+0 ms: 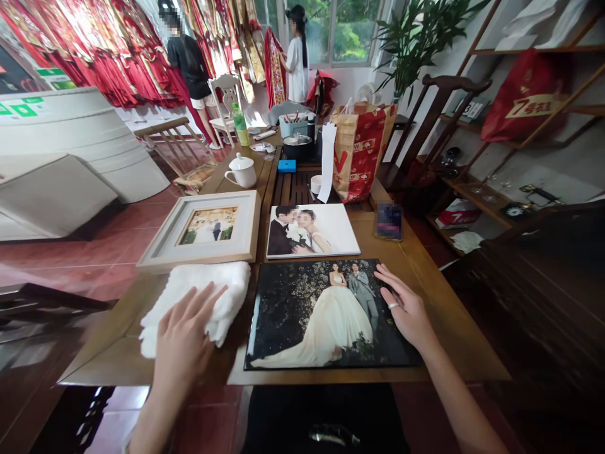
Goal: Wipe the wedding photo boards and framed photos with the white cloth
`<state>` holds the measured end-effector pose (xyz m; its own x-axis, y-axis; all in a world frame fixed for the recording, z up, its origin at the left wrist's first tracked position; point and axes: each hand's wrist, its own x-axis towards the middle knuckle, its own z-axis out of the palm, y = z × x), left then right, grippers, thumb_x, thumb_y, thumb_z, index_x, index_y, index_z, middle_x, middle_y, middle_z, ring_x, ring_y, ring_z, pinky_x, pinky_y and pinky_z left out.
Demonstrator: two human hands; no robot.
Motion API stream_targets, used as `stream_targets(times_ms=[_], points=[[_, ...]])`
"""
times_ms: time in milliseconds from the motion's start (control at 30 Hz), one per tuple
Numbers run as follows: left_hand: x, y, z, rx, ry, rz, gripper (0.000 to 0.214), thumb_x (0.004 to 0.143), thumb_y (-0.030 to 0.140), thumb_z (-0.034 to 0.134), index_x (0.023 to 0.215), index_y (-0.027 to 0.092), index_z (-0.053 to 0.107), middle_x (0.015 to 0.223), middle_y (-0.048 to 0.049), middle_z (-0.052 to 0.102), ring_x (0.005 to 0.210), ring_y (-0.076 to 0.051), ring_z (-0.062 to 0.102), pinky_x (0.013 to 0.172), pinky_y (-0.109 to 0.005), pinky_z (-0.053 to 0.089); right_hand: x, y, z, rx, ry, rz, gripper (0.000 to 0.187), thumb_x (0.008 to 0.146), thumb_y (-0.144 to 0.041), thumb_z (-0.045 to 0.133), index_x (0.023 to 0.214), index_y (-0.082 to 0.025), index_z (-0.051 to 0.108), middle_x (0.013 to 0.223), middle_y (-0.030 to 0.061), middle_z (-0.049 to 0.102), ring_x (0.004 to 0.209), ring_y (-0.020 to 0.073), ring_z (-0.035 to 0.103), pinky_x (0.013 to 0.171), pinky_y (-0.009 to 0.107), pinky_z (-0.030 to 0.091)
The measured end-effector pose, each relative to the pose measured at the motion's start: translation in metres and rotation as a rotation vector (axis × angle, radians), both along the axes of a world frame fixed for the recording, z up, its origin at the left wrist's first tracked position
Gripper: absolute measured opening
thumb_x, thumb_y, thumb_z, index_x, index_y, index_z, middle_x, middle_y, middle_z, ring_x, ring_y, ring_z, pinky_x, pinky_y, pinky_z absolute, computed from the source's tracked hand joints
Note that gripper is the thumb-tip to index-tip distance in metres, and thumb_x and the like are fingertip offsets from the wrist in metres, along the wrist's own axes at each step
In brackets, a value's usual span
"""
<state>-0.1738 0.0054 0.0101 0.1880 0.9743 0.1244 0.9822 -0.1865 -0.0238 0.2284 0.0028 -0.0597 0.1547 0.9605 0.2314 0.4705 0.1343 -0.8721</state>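
My left hand (189, 321) lies with fingers spread on a folded white towel (227, 296) at the left of the table. On the right edge of a dark, glossy wedding photo panel (326, 315), my right hand (406, 309) rests with its fingers stretched out; it wears a ring. The panel lies flat near the table's front edge. Behind it is a second photo panel (331, 233), light in colour, showing a couple. A wooden photo frame (155, 243) with a small outdoor picture lies behind the towel.
The wooden table (454, 328) also bears a phone (388, 222), a paper bag (362, 151), a lidded white cup (243, 171), a green bottle (241, 129) and a blue box (287, 166). Chairs and a shelf stand around it. Two people are by the hanging garments at the back.
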Motion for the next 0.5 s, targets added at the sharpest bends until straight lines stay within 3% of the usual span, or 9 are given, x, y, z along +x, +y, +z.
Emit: stream_targets(times_ms=[67,167,233,300,400,500], points=[[-0.004,-0.004,-0.003,-0.031,-0.065,0.01,0.074,0.069,0.002,0.037,0.139,0.025,0.044,0.145,-0.0061,0.043,0.138,-0.031,0.03,0.108,-0.054,0.029,0.0,0.0,0.001,-0.008,-0.003,-0.003,0.035,0.092,-0.036,0.047,0.124,-0.027,0.059,0.144,0.0056,0.047,0.137,0.0236,0.038,0.114,0.048,0.029],[0.008,-0.022,0.007,-0.056,-0.286,-0.031,0.064,0.081,0.012,0.038,0.144,0.027,0.035,0.149,-0.0074,0.036,0.14,-0.032,0.024,0.11,-0.056,0.026,0.0,-0.001,0.001,-0.017,-0.001,0.003,0.035,0.093,-0.036,0.047,0.124,-0.027,0.059,0.145,0.0053,0.047,0.137,0.0231,0.038,0.114,0.048,0.03],[0.026,-0.041,0.018,-0.075,-0.446,-0.108,0.058,0.088,0.026,0.044,0.144,0.031,0.032,0.15,-0.0047,0.034,0.138,-0.029,0.031,0.109,-0.047,0.032,0.001,-0.001,0.0,-0.015,0.004,0.003,0.035,0.093,-0.036,0.047,0.124,-0.027,0.059,0.145,0.0054,0.046,0.137,0.023,0.038,0.114,0.047,0.029],[0.046,-0.057,0.022,-0.17,-0.54,-0.179,0.048,0.09,0.03,0.046,0.138,0.034,0.042,0.14,-0.0031,0.047,0.127,-0.024,0.047,0.104,-0.037,0.042,0.001,-0.001,-0.001,-0.006,0.005,-0.007,0.035,0.093,-0.036,0.047,0.124,-0.027,0.059,0.145,0.0059,0.046,0.137,0.0229,0.038,0.114,0.047,0.029],[0.068,-0.07,0.009,-0.229,-0.61,-0.105,0.042,0.093,0.033,0.044,0.135,0.028,0.047,0.135,-0.0076,0.05,0.123,-0.024,0.05,0.103,-0.039,0.044,0.001,-0.001,-0.001,0.006,0.004,-0.007,0.035,0.093,-0.035,0.047,0.124,-0.027,0.06,0.145,0.0064,0.047,0.137,0.0227,0.038,0.114,0.046,0.029],[0.075,-0.072,-0.01,-0.213,-0.678,0.046,0.052,0.093,0.038,0.043,0.142,0.024,0.036,0.145,-0.011,0.038,0.136,-0.028,0.033,0.11,-0.049,0.031,0.001,-0.001,0.001,0.004,0.004,0.006,0.035,0.092,-0.036,0.047,0.124,-0.027,0.06,0.144,0.0056,0.047,0.137,0.023,0.038,0.113,0.046,0.03]])
